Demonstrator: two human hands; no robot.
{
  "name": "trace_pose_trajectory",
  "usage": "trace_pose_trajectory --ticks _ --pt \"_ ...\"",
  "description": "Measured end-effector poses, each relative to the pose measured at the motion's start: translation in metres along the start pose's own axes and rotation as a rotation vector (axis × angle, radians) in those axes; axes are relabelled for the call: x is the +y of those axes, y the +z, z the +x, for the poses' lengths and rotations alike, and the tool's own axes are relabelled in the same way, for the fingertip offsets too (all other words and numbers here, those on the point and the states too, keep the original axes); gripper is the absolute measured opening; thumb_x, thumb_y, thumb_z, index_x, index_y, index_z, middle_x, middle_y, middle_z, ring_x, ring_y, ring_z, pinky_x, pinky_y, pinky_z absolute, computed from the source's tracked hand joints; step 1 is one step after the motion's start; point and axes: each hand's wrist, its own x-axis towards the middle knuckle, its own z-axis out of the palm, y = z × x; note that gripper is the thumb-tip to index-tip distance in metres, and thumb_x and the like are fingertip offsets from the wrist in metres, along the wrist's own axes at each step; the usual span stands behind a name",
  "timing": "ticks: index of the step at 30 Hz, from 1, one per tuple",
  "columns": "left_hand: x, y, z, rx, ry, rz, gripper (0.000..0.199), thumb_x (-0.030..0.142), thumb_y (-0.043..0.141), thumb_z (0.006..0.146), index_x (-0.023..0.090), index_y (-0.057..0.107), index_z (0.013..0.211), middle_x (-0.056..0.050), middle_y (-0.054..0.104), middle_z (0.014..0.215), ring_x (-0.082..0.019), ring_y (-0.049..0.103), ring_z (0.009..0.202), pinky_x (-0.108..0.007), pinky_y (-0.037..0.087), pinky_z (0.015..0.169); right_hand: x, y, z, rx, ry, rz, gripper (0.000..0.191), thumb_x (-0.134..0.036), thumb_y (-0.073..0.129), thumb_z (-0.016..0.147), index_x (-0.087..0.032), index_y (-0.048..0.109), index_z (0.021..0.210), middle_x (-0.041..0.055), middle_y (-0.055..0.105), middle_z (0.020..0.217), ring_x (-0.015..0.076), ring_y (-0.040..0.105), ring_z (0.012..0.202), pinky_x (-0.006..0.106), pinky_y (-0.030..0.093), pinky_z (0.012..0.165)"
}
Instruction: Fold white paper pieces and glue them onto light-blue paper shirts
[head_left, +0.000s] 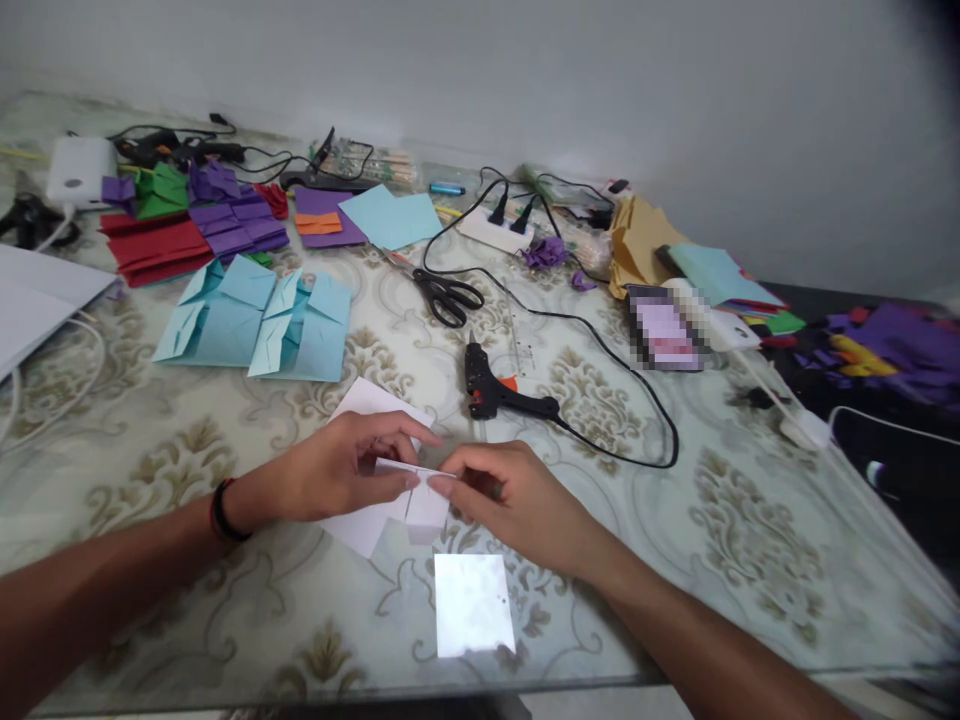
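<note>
A small folded white paper (pixel 427 513) is pinched between both hands above the table. My left hand (pixel 358 468) holds its left part, the thumb on the near face and the index finger stretched out over the top. My right hand (pixel 506 492) grips the right edge between thumb and fingers. Beneath my left hand lies a larger white sheet (pixel 367 400), partly covered. A bright white square (pixel 472 605) shows on the table just in front of my hands. Beyond them rests a black glue gun (pixel 502 390), its nozzle pointing away from me.
Black-handled scissors (pixel 446 295) lie behind the glue gun, whose cable (pixel 660 400) loops to the right. Folded light-blue papers (pixel 232 320) are at the left, near red folded papers (pixel 154 245). A white power strip (pixel 495 232) sits at the back; a phone (pixel 666 328) lies right.
</note>
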Motion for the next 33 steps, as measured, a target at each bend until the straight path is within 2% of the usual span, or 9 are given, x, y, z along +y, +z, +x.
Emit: trace_pose_trajectory --ticks 2,4,7,11,16,21,25,28,33 --pt "0.003 0.001 0.0 -0.003 0.006 0.097 0.026 0.034 0.067 0.098 0.02 0.069 0.12 -0.002 0.073 0.09 -0.013 0.061 0.076 -0.022 0.044 0.064 0.0 0.002 0.0 0.015 -0.019 -0.003 0.028 -0.032 0.065 0.098 -0.019 0.067 0.073 -0.0037 0.056 0.059 0.01 0.045 0.052 0.022 0.033 0.048" --pt "0.004 0.002 0.0 0.002 0.003 0.193 0.022 0.037 0.065 0.1 0.017 0.074 0.103 0.0 0.07 0.08 -0.011 0.054 0.067 -0.021 0.039 0.059 0.0 0.003 0.0 0.026 -0.038 -0.005 0.025 -0.031 0.066 0.097 -0.019 0.067 0.075 -0.0036 0.057 0.061 0.01 0.046 0.054 0.022 0.033 0.048" --pt "0.005 0.002 0.001 0.007 0.008 0.255 0.031 0.039 0.061 0.101 0.015 0.075 0.087 0.003 0.061 0.066 -0.009 0.043 0.057 -0.021 0.033 0.053 0.0 0.004 0.0 0.044 -0.055 0.0 0.02 -0.03 0.067 0.096 -0.019 0.069 0.08 -0.0031 0.058 0.064 0.0102 0.047 0.056 0.022 0.035 0.05" --pt "0.007 0.0 0.001 -0.043 -0.003 0.193 0.03 0.036 0.061 0.101 0.014 0.074 0.084 0.004 0.056 0.064 -0.008 0.042 0.057 -0.021 0.031 0.053 0.0 0.006 0.0 -0.007 -0.016 0.098 0.024 -0.033 0.067 0.096 -0.019 0.067 0.076 -0.0025 0.057 0.065 0.0109 0.049 0.057 0.023 0.036 0.051" --pt "0.01 -0.002 0.001 -0.041 -0.121 0.09 0.033 0.038 0.062 0.099 0.015 0.071 0.077 0.006 0.046 0.059 -0.008 0.037 0.054 -0.021 0.027 0.049 -0.001 0.003 0.0 -0.033 0.076 0.239 0.027 -0.035 0.069 0.094 -0.018 0.065 0.074 -0.002 0.06 0.063 0.0113 0.054 0.055 0.023 0.039 0.052" --pt "0.012 0.0 0.002 -0.034 -0.124 0.205 0.028 0.037 0.064 0.096 0.014 0.071 0.082 0.006 0.051 0.063 -0.008 0.039 0.056 -0.02 0.028 0.05 -0.001 0.0 0.0 0.008 0.038 0.232 0.027 -0.033 0.066 0.096 -0.018 0.064 0.074 -0.0025 0.061 0.062 0.0104 0.054 0.055 0.022 0.041 0.052" --pt "0.012 0.0 0.001 -0.076 -0.103 0.329 0.024 0.03 0.067 0.092 0.014 0.065 0.073 0.007 0.045 0.061 -0.007 0.039 0.056 -0.021 0.028 0.051 0.0 0.004 0.001 0.008 0.066 0.261 0.023 -0.034 0.069 0.095 -0.017 0.067 0.078 -0.0026 0.062 0.064 0.0105 0.056 0.056 0.022 0.042 0.053" --pt "0.011 0.0 0.001 -0.07 -0.06 0.345 0.03 0.031 0.064 0.095 0.014 0.063 0.07 0.007 0.043 0.06 -0.007 0.037 0.056 -0.021 0.027 0.051 0.0 0.009 0.001 -0.042 0.096 0.254 0.024 -0.037 0.073 0.092 -0.018 0.067 0.079 -0.002 0.062 0.064 0.0125 0.059 0.056 0.022 0.041 0.052" --pt "0.009 -0.002 0.001 -0.099 -0.041 0.337 0.029 0.035 0.064 0.098 0.015 0.067 0.077 0.007 0.048 0.063 -0.007 0.04 0.059 -0.022 0.029 0.054 -0.001 0.011 0.0 -0.036 0.094 0.163 0.032 -0.04 0.065 0.096 -0.018 0.063 0.073 -0.0025 0.058 0.056 0.012 0.052 0.051 0.023 0.035 0.048"
